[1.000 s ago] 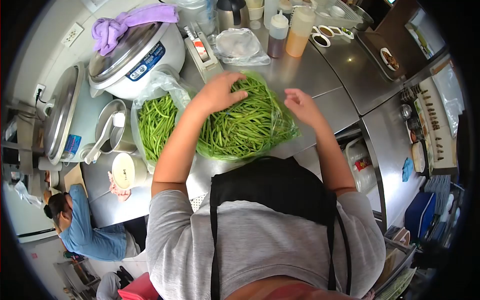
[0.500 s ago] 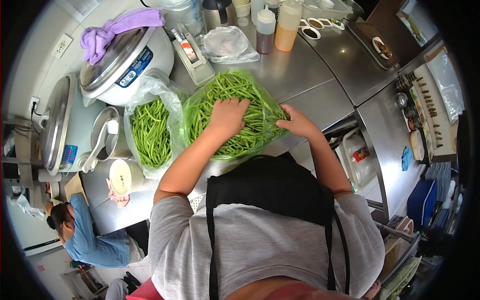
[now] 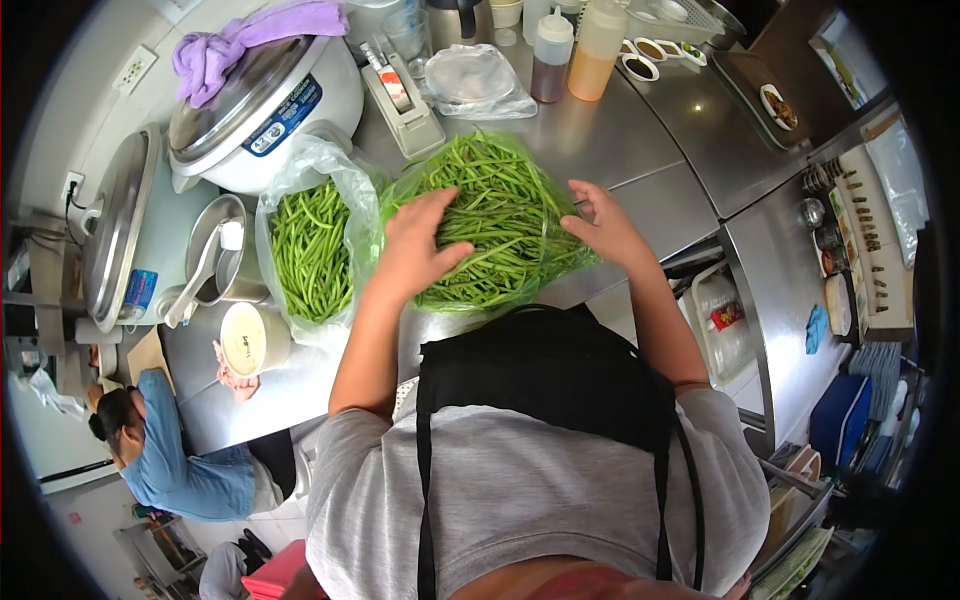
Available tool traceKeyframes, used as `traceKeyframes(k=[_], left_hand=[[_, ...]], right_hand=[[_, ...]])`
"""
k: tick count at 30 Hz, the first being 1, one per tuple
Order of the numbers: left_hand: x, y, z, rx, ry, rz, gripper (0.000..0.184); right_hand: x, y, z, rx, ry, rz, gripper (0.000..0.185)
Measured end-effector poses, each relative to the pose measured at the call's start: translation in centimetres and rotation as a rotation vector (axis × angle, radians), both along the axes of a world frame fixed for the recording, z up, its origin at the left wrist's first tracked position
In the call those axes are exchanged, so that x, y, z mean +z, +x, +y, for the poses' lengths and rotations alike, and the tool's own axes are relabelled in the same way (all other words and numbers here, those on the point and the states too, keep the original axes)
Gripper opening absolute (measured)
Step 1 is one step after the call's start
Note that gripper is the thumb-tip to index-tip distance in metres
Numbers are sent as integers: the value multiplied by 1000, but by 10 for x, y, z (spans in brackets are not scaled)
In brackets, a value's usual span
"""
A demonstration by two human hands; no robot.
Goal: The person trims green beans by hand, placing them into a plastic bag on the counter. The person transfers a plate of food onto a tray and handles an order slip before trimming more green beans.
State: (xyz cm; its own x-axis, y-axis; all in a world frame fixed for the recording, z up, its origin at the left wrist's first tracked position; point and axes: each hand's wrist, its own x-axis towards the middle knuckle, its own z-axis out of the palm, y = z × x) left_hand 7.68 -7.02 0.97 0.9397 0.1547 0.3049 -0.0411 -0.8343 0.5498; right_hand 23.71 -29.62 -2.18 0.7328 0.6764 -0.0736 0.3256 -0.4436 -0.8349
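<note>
A clear green plastic bag (image 3: 568, 262) lies wide open on the steel counter, heaped with green beans (image 3: 495, 215). My left hand (image 3: 420, 240) rests at the left side of the heap, thumb and fingers spread, touching the beans or the bag edge. At the right rim, my right hand (image 3: 608, 228) has its thumb against the bag and its fingers apart, slightly curved. Neither hand grips anything visible. Left of this bag stands a second, whitish plastic bag (image 3: 360, 215), also filled with green beans (image 3: 308, 250).
Behind the bags are a large rice cooker (image 3: 265, 130), a tape dispenser (image 3: 410, 115) and squeeze bottles (image 3: 553, 60). To the left stand a metal pot (image 3: 240, 275) and a cream tub (image 3: 252, 340). A person in a blue shirt (image 3: 185, 460) is at the lower left.
My left hand has moved from the top of the beans to their left side, its fingers opening out. My right hand has lifted its fingers off the bag's right edge.
</note>
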Motion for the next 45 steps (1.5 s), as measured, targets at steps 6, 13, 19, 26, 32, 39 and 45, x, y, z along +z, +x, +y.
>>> traceKeyframes(k=[6, 13, 19, 26, 32, 39, 45], left_hand=[[0, -42, 11, 454, -347, 15, 36], [-20, -83, 7, 612, -264, 450, 54], [-45, -74, -1, 467, -355, 281, 65], [-27, -68, 9, 468, -341, 426, 52], [-13, -68, 17, 553, -482, 6, 29], [-6, -44, -9, 271, -1047, -79, 20], [-14, -11, -35, 84, -1163, -250, 18]], right_hand=[[-32, 1, 0, -6, 58, -38, 57], [-30, -6, 14, -33, 42, -308, 64], [-29, -16, 20, -82, -11, -252, 69], [-2, -30, 37, 159, 108, -809, 22], [-8, -49, 60, 208, 64, -882, 14], [3, -51, 65, 169, 210, -778, 14], [21, -63, 65, 197, 229, -656, 13]])
